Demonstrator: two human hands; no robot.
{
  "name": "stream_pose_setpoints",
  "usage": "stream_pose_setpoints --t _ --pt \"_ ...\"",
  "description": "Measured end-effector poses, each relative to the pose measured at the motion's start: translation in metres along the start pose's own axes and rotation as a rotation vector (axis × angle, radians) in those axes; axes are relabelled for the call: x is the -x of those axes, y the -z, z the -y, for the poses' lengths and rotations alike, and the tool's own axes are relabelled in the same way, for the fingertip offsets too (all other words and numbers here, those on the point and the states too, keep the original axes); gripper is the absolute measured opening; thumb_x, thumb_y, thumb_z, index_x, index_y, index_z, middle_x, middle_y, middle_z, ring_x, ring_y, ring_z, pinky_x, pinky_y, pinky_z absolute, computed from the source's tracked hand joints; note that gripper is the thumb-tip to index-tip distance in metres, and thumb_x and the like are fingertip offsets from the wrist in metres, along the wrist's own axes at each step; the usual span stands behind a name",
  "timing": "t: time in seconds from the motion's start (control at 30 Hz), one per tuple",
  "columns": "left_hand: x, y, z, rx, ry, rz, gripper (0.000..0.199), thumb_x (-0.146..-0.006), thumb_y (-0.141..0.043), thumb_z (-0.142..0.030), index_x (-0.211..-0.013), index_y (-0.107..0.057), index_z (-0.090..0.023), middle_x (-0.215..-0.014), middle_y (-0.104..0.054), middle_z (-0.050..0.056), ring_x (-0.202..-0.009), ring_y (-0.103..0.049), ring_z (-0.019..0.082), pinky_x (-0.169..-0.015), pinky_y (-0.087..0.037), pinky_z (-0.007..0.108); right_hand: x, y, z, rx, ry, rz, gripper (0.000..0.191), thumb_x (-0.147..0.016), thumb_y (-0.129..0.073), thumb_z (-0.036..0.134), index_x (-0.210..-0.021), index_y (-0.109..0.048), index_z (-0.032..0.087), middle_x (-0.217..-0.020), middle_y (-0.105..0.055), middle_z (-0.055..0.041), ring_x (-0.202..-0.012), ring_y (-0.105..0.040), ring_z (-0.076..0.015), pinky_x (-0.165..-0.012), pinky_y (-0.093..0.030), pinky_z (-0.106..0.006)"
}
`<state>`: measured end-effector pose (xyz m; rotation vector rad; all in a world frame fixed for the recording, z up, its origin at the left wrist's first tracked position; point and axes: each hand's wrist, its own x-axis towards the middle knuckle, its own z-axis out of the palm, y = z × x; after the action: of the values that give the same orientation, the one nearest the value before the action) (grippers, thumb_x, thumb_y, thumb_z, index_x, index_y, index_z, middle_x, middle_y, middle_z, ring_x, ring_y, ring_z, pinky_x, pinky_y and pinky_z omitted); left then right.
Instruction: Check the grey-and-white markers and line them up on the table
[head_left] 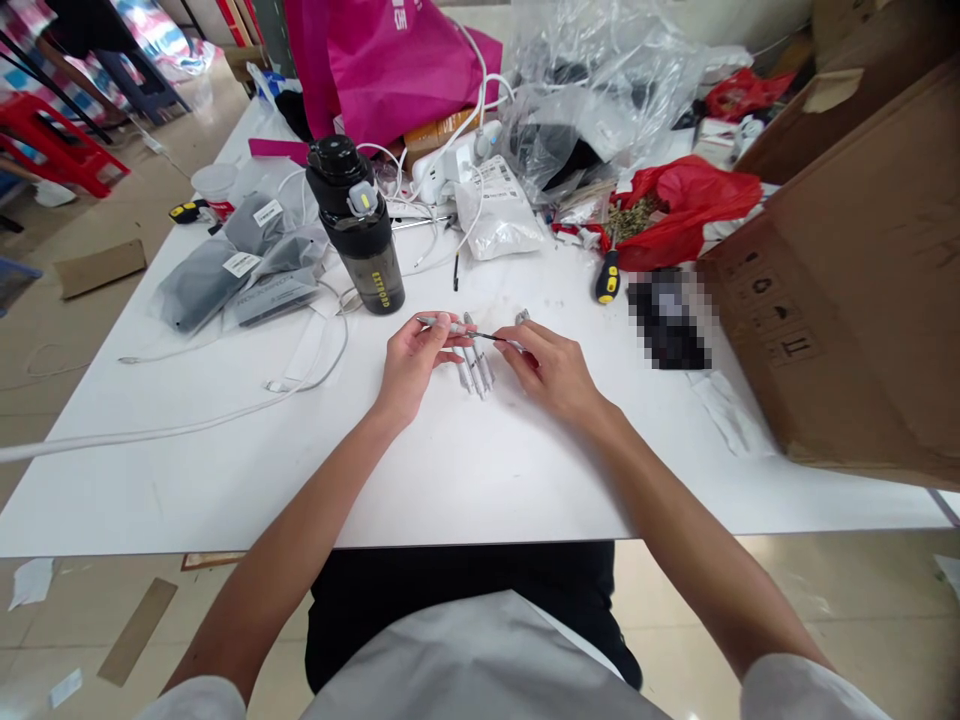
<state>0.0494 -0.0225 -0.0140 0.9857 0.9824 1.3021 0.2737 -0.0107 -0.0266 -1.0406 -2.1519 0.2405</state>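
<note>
My left hand [409, 368] is closed in a pinch around a light grey pen barrel [444, 325], held nearly level above the table. A thin dark pen refill [487, 337] runs from the barrel's right end to the fingertips of my right hand [553, 366], which pinch it. How far the refill sits inside the barrel cannot be made out. Between and just below both hands, several grey-white pens [475, 372] lie side by side on the white table [465, 470]. Behind my right fingers a few small grey pieces [523, 316] show, partly hidden.
A black bottle [356, 230] stands behind my left hand. Bagged packages [217, 270] and white cables [315, 370] lie left. Farther back are a power strip [450, 165] and pink bag [405, 70]. A screwdriver [608, 278], red bag [675, 210] and large carton [847, 280] occupy the right.
</note>
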Motion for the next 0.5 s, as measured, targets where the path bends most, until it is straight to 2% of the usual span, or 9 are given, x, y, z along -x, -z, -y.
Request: stream_pose_setpoints --t 0.17,0.37,0.43,0.5 --pt "0.0014 -0.0014 0.0036 -0.023 0.01 0.056 0.04 -0.094 -0.083 -0.056 -0.107 -0.073 -0.019 -0.112 -0.083 0.012 -0.097 -0.081 0.021 -0.08 -0.063 0.031 0.0016 -0.0028 0.0002 0.018 0.011 0.008 0.027 -0.116 -0.05 0.035 -0.117 -0.074 0.022 -0.091 -0.072 -0.0052 -0.069 -0.06 -0.0162 -0.063 -0.039 -0.031" --pt "0.0006 0.0009 0.0057 -0.16 0.009 0.093 0.036 -0.079 -0.097 -0.041 -0.099 -0.078 -0.018 -0.088 -0.08 0.005 -0.082 -0.076 0.017 -0.077 -0.062 0.03 0.0025 -0.0027 0.002 0.014 0.042 0.029 0.027 -0.116 -0.049 0.033 -0.119 -0.074 0.022 -0.095 -0.074 -0.005 -0.07 -0.061 -0.0149 -0.063 -0.041 -0.03" --pt "0.0011 0.0023 0.0039 -0.237 -0.027 0.088 0.031 -0.08 -0.096 -0.039 -0.097 -0.08 -0.019 -0.091 -0.08 0.005 -0.078 -0.074 0.016 -0.075 -0.061 0.03 0.0026 -0.0023 0.0026 0.031 0.059 0.033 0.028 -0.117 -0.049 0.033 -0.119 -0.074 0.023 -0.096 -0.075 -0.0053 -0.071 -0.062 -0.015 -0.063 -0.04 -0.03" --pt "0.002 0.0037 0.0016 -0.342 -0.09 0.099 0.024 -0.084 -0.091 -0.037 -0.1 -0.083 -0.02 -0.101 -0.082 0.006 -0.083 -0.075 0.017 -0.078 -0.061 0.031 0.0027 -0.0018 0.0027 0.047 0.074 0.034 0.029 -0.117 -0.049 0.034 -0.119 -0.075 0.023 -0.097 -0.076 -0.0057 -0.072 -0.063 -0.015 -0.062 -0.04 -0.03"
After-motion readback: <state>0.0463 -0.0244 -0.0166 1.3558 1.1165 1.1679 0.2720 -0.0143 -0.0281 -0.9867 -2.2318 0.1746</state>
